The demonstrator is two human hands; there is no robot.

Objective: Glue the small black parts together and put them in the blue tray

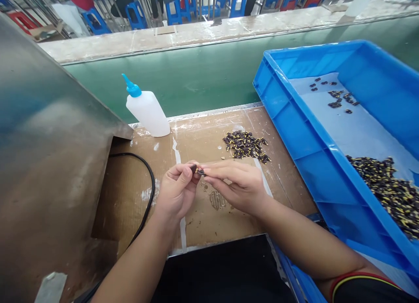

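Nearby, a blue crate [304, 132] holds loose black-and-yellow parts [386, 194].

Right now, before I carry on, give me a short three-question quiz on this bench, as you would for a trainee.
1. True or false: the left hand and the right hand are both holding the small dark part.
2. Where is the white squeeze bottle? A) in the right hand B) on the cardboard sheet C) on a blue stool
3. Fill in the blank: besides the loose pile of dark-and-yellow parts on the cardboard, more such parts lie in the ____.

Key: 1 true; 2 B; 3 blue plastic crate
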